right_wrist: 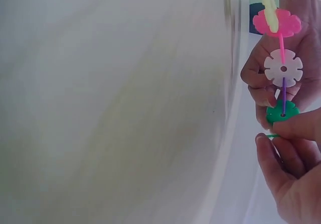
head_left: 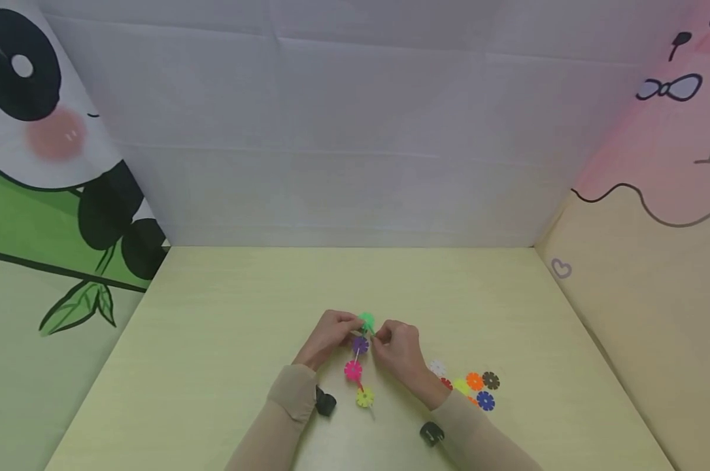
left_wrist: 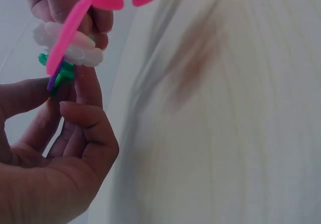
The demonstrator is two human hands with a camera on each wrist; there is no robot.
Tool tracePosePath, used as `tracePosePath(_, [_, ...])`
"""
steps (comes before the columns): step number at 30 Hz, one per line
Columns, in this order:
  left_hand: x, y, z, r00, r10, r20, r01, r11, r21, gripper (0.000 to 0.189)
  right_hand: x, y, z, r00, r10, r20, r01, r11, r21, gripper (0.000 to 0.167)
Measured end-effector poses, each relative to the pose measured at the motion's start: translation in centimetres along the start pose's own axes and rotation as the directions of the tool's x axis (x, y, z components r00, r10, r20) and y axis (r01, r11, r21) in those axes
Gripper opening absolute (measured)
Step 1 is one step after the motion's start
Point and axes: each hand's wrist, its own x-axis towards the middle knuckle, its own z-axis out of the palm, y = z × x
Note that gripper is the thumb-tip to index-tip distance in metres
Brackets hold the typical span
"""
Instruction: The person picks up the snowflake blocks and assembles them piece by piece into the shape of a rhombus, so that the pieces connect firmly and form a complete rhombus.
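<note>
A chain of plastic flower discs joined by thin sticks hangs between the hands in the head view: a green disc [head_left: 367,320] on top, then a purple disc [head_left: 360,345], a pink disc [head_left: 353,371] and a yellow disc [head_left: 365,398]. The left hand [head_left: 331,337] pinches the green disc by its edge. Close beside it, the right hand [head_left: 401,350] pinches a green stick [right_wrist: 271,135] between thumb and finger, right at that disc. A purple stick [right_wrist: 284,96] runs from the green disc to the neighbouring one, which looks pale in the wrist views.
Loose discs lie right of the right forearm: an orange disc [head_left: 474,381], a dark grey disc [head_left: 491,380], a blue disc [head_left: 486,401], a white disc [head_left: 437,367] and others partly covered. Printed panels [head_left: 67,216] stand around the pale table [head_left: 243,294].
</note>
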Motion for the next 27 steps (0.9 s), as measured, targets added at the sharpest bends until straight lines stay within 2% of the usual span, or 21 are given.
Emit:
tracePosePath(10, [0.36,-0.17,0.2,0.999,0.02,-0.025,-0.021,0.999,-0.031,0.018,0.15,0.63,0.24,0.999,-0.013,-0.039,0.013,1.0,-0.022,0.018])
tracePosePath(18, [0.58,0.07,0.33,0.998,-0.007,-0.061,0.006,1.0,-0.009,0.022,0.28,0.95,0.44,0.998,-0.025,-0.062,0.023,0.999,-0.022,0.019])
tracePosePath(27, [0.8,-0.08,0.19,0.999,-0.02,-0.051,0.018,0.999,-0.04,0.022,0.24,0.97,0.4,0.998,-0.007,-0.056,0.006,1.0,-0.018,0.018])
